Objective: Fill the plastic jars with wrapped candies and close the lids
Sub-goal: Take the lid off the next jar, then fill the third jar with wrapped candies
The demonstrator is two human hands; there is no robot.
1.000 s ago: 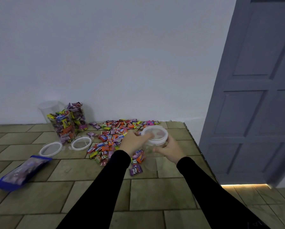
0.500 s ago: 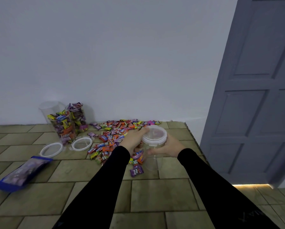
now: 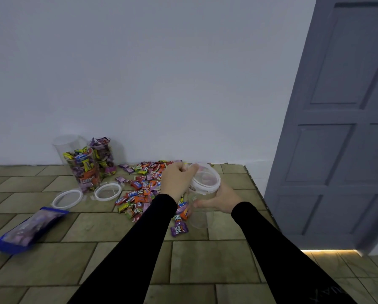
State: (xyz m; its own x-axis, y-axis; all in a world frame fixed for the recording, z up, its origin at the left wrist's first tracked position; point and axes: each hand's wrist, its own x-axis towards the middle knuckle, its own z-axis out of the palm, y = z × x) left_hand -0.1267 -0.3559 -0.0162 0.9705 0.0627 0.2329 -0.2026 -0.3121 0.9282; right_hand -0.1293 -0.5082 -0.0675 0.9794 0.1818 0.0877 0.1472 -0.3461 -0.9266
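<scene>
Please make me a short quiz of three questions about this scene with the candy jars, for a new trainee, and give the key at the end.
1. True or false: the jar held by the right hand is already full of candies.
2. Multiple choice: where do the two loose lids lie? A) on top of the filled jars; B) on the tiled surface in front of the filled jars; C) inside the blue bag.
3. Fill the gap: the left hand grips the ____ of the held jar.

Key: 1 false, it looks empty; 2 B; 3 lid.
</scene>
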